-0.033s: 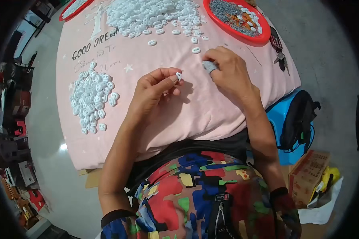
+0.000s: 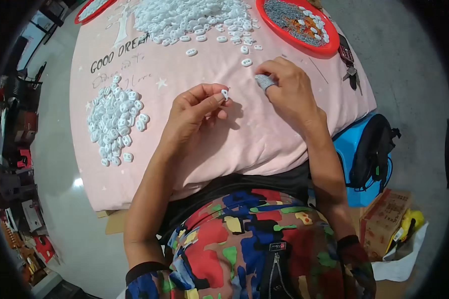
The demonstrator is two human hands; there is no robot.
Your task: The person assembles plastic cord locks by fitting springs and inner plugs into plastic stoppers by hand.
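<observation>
Between thumb and fingertips, my left hand (image 2: 200, 109) pinches a small white plastic piece (image 2: 225, 94), turned on edge above the pink cloth (image 2: 184, 74). My right hand (image 2: 290, 92) is held a little to its right, fingers curled in, a grey wrap (image 2: 265, 81) around one digit. Whatever its fingertips grip, if anything, is too small or hidden to make out. Left of my left hand lies a pile of white oval pieces with two holes (image 2: 113, 119). Just beyond my right hand, a single oval piece (image 2: 247, 62) rests on the cloth.
A large heap of white pieces (image 2: 184, 20) covers the far middle. Small grey metal parts and white pieces fill a red tray (image 2: 328, 50) at far right; another red tray (image 2: 77, 21) stands far left. Keys (image 2: 351, 72) lie at the right edge, above a blue container (image 2: 346, 144).
</observation>
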